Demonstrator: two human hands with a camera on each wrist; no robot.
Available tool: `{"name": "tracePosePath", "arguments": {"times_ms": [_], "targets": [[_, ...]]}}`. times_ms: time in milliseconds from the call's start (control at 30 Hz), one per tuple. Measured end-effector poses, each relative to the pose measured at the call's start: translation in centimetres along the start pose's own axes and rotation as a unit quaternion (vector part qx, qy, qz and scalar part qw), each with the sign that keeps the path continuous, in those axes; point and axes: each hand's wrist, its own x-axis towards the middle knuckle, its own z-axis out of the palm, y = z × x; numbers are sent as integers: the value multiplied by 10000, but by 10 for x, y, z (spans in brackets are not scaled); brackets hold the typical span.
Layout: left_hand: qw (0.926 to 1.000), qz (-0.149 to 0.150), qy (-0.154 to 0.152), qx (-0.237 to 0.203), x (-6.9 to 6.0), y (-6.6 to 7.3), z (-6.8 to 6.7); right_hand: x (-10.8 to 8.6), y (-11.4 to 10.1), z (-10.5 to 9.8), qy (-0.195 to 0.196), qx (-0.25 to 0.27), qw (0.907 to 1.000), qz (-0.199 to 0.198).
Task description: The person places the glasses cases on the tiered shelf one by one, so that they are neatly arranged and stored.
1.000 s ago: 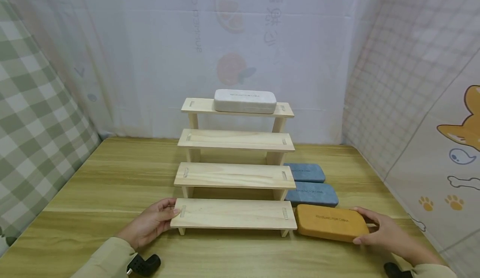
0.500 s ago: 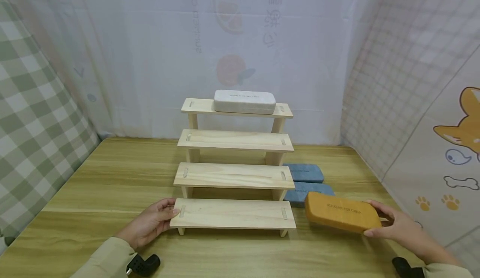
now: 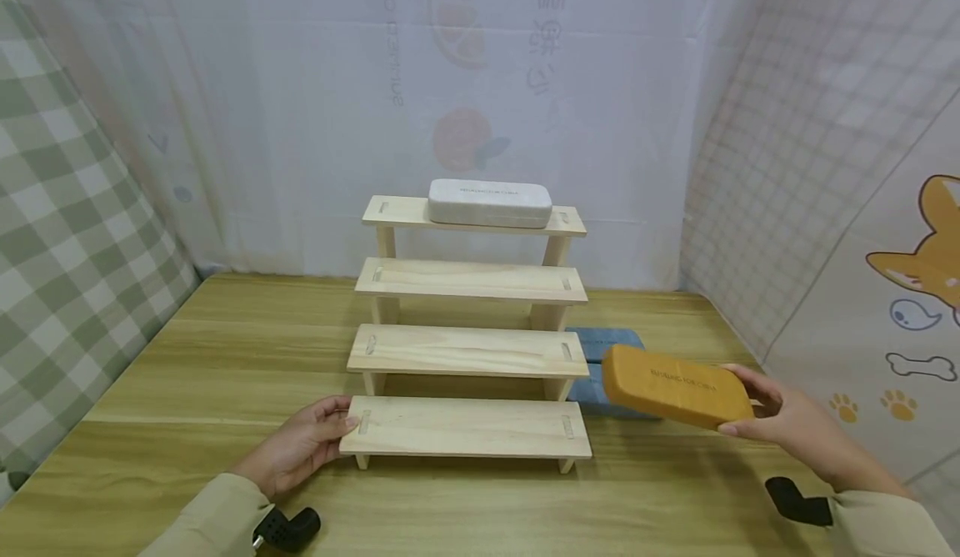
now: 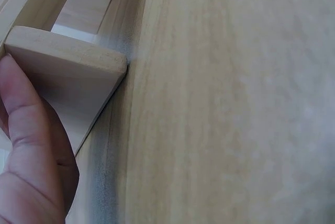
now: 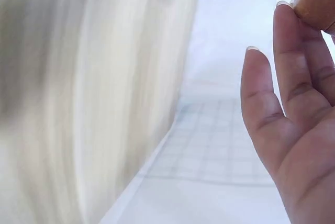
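Observation:
In the head view my right hand pinches the right end of a mustard-yellow glasses case, thumb below and fingers behind. The case hangs above the table, tilted, its left end higher. It partly covers two blue glasses cases lying beside a stepped wooden stand. My left hand grips the left end of the stand's lowest shelf; the left wrist view shows its thumb against the wooden leg. A white glasses case rests on the top shelf. The right wrist view catches only a corner of the yellow case.
The stand's several shelves rise toward a pale printed curtain behind the wood-grain table. Cloth walls close in on both sides: green checks to the left, a printed grid to the right.
The yellow case has been lifted off the table by my right hand, first shifted right, then raised and brought slightly back left. My left hand and the stand have stayed in place.

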Motion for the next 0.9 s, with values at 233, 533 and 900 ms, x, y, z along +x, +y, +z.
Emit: {"name": "tracePosePath", "arguments": {"times_ms": [233, 533, 900], "targets": [[10000, 3, -59, 39, 0, -1, -1, 15, -28, -4, -137, 244, 9987, -420], [9999, 8, -101, 34, 1, -1, -1, 35, -68, 0, -227, 235, 9969, -711], [9998, -37, -149, 109, -1, -1, -2, 69, -107, 8, -241, 60, 9966, -784]]}}
